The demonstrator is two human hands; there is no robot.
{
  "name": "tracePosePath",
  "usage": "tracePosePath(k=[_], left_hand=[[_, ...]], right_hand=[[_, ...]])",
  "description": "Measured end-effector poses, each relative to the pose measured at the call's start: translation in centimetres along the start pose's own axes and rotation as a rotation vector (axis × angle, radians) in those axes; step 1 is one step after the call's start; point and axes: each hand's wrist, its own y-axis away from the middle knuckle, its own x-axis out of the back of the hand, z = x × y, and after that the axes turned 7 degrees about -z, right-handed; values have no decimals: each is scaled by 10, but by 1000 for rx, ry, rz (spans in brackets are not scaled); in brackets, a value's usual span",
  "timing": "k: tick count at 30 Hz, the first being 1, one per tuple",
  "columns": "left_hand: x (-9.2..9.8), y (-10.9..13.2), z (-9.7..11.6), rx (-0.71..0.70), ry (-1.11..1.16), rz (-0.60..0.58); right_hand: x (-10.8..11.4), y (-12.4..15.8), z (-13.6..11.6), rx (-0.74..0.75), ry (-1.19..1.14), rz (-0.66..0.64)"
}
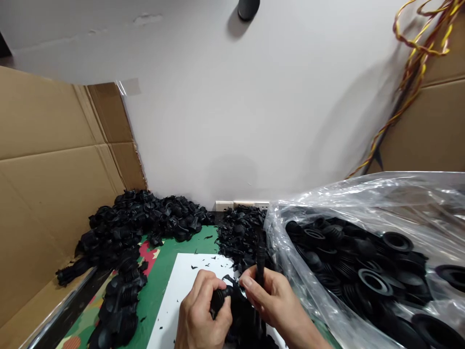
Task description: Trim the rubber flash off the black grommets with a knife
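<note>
While left hand (205,310) pinches black ribbed part (218,300) between thumb and fingers at lower centre of frame, right hand (271,293), just beside, is closed round dark slender tool (260,257). Possible trouble: if tool has edge (cannot tell), slip could nick left thumb. Count: two hands, one pinched part, one tool, one white sheet (169,305), one clear bag (363,196) lower right; bagged parts (374,281), left-side heap (145,218), central scraps (240,237) uncountable.
</note>
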Motion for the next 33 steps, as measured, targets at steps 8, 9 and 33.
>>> tracePosePath(k=[8, 9, 33], left_hand=[[-5, -2, 7, 39, 211, 169], [-6, -2, 7, 45, 231, 195], [7, -4, 4, 174, 576, 14]], right_hand=[[1, -5, 10, -14, 38, -68], [1, -5, 10, -19, 27, -78], [-11, 4, -2, 55, 139, -15]])
